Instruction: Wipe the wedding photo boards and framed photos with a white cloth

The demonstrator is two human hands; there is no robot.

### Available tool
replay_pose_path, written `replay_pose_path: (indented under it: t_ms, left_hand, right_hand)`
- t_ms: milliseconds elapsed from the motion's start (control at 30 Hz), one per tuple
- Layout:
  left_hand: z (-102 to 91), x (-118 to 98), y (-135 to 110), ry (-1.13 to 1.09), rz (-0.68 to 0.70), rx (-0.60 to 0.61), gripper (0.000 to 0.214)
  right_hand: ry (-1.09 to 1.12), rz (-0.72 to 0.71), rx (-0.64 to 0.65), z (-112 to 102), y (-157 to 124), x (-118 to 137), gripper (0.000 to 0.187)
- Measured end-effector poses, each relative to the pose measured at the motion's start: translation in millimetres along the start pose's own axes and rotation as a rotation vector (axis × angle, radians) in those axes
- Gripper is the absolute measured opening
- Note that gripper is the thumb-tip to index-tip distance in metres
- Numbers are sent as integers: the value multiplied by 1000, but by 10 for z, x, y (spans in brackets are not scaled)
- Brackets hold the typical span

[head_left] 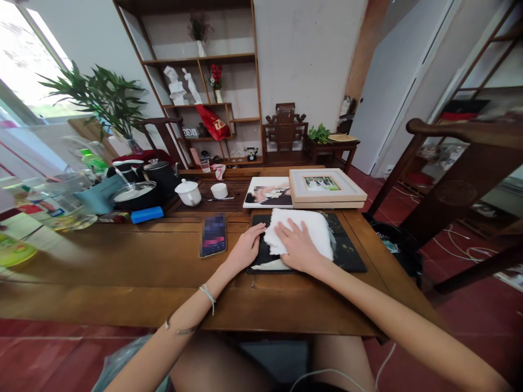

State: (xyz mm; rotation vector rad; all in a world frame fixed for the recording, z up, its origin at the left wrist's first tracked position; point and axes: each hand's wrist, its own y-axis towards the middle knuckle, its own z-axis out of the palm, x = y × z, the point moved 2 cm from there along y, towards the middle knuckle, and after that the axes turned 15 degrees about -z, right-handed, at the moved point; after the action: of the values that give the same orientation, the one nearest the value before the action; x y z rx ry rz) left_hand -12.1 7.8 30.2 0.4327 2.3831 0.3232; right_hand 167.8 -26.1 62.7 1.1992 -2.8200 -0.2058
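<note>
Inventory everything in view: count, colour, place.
Table: 1, brown, centre
Mat: 1, black, on table
Cloth: 1, white, over mat
Pale piece: 1, whitish, mat's near edge
Phone: 1, dark, left of mat
Photo panel: 1, white-edged, behind mat
Framed photo: 1, pale frame, right of panel
Cups, one lidded: 2, white, behind phone
Kettle: 1, black, back left
Tall plant: 1, green, by window
Shelf unit: 1, brown, at back
Chairs: at least 3, brown, right and back
Other clutter: uncounted, mixed, table's left
Left hand: 1, bare, on mat's left edge
Right hand: 1, bare, flat on cloth
</note>
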Motion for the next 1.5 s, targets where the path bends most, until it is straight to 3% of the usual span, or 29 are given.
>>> replay_pose_path:
  t_ms: [100,200,533,633,733,900,1233,1367,1500]
  left_hand:
    - [-21,-12,0,-13,5,15,48]
    - [-20,-4,-4,-16,-3,8,43]
    - [13,21,-4,-26,-12,-9,36]
    - [14,19,-1,-25,-11,-10,36]
    - [12,20,0,-23,-16,-4,36]
    - [11,25,-6,-18,4,-4,36]
    - [0,1,2,3,3,9,35]
    - [-7,-2,1,-14,3,14,36]
    - [12,44,-4,-36,12,6,35]
  right_hand:
    - [54,-71,-29,19,155,83,74]
    - [91,-81,-23,6,97,-1,75]
    - [-49,156,-49,-23,-663,-962,72]
    - [-79,162,-52,-23,-738,-1160,69]
    - [-91,142,-52,-48,-644,-1256,66]
    - [-52,127,-46,-121,-291,-1151,56]
    - [92,-86,-31,-89,415,-351,56]
    - [121,-94,-36,-57,361,-287,64]
    - [118,-40,-33,-60,68,-462,67]
